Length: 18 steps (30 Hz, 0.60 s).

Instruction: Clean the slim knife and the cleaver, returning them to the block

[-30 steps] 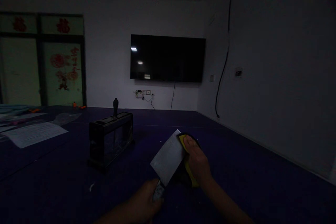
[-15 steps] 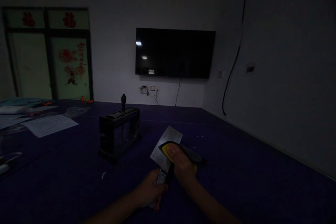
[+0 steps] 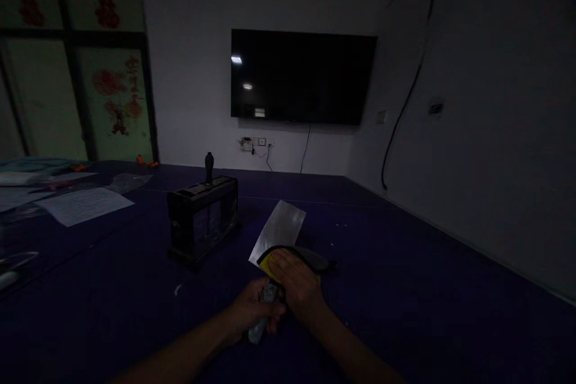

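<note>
My left hand (image 3: pixel 254 310) is closed around the grey handle of a putty knife (image 3: pixel 279 225), whose wide, flat metal blade points up and away from me. My right hand (image 3: pixel 293 281) presses a yellow and dark grey cloth (image 3: pixel 265 263) against the lower part of that blade. The cloth hides the blade's neck, and a grey fold of it trails off to the right. Beyond my left hand, on the dark blue table, stands a black box with clear sides (image 3: pixel 202 219) and a black knob-like handle on top.
Printed paper sheets (image 3: pixel 85 205) and clear plastic lie at the left of the table (image 3: pixel 378 288). Small orange items (image 3: pixel 146 161) sit at the far edge. A white scrap (image 3: pixel 177 290) lies near the box. A television (image 3: pixel 301 78) hangs on the wall, and a cable dangles at right.
My right hand and the cloth have moved down the blade toward the handle, slightly left. The putty knife has shifted a little up and left. The camera view has tilted slightly.
</note>
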{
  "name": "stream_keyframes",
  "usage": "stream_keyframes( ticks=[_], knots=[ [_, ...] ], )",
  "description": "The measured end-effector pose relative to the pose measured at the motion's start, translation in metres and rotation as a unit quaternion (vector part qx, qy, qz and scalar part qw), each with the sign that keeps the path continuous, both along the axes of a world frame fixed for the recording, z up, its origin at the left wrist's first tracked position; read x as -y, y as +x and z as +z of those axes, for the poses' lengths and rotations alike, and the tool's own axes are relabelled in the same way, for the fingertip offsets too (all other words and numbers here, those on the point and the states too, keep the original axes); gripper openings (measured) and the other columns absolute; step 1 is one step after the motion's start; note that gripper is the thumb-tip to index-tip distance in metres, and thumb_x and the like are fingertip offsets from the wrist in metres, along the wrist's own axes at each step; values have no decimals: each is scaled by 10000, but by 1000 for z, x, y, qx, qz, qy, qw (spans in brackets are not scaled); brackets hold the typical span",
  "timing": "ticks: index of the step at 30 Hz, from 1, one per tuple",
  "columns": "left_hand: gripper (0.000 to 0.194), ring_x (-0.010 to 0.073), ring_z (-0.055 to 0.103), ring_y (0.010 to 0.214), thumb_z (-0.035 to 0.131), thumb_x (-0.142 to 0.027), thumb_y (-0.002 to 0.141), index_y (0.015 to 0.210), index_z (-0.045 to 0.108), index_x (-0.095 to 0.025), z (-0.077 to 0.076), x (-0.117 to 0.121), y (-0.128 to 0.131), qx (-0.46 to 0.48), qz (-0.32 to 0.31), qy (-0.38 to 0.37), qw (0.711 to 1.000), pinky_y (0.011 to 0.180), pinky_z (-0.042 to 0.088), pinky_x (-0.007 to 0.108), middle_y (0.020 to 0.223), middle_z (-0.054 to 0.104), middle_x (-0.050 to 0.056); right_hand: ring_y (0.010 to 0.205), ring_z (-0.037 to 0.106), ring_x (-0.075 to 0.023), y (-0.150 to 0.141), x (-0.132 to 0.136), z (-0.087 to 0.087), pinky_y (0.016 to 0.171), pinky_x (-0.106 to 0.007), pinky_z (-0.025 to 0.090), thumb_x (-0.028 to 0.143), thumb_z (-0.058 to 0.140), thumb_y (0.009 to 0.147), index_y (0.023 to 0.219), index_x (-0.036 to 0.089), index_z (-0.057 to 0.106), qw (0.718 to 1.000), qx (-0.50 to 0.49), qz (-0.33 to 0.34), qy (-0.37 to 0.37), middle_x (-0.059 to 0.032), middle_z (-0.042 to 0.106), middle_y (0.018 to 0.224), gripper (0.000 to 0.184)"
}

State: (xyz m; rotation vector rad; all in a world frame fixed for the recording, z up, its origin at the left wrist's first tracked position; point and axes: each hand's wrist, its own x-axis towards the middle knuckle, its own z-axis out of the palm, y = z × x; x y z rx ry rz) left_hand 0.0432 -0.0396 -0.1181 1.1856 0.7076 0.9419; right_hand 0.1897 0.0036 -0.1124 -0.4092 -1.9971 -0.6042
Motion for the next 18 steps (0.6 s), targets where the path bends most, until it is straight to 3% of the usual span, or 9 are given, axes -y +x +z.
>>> stream_keyframes(
  ticks=[3,7,10,14,18],
  knots=[
    [373,127,597,474,770,-275,558,754,481,-146,5,7,3,40,-29,-49,998,473,448,210,573,603,-9,1170,517,-217,2,1,3,938,-408,496,131,353,930,1171,101,568,1000,7,22,19,-130,651,1116,325],
    [395,207,674,667,761,-221,542,831,503,-143,5,9,4,26,-80,-101,991,578,501,265,751,671,55,1141,542,-214,7,2,2,925,-405,502,145,354,937,1146,107,579,999,16,19,25,-113,667,1088,310],
    [421,160,639,541,778,-241,526,832,505,-148,-2,2,5,13,-89,-89,992,505,456,221,702,675,46,1102,571,-205,9,3,1,907,-391,515,151,376,933,1126,129,585,999,4,21,25,-98,675,1069,285],
    [385,64,450,309,774,-360,557,759,543,-126,-12,-5,7,-1,-76,-52,996,349,309,170,565,642,34,1066,593,-201,13,9,4,885,-384,523,140,372,928,1110,135,585,999,-12,29,31,-98,684,1038,280],
    [464,82,392,249,633,-527,660,819,586,-94,-11,-3,7,14,-80,-60,995,271,246,186,515,635,55,1089,577,-216,19,14,6,875,-393,517,236,352,949,1094,117,591,999,18,31,28,-126,673,1060,304]
  ],
)
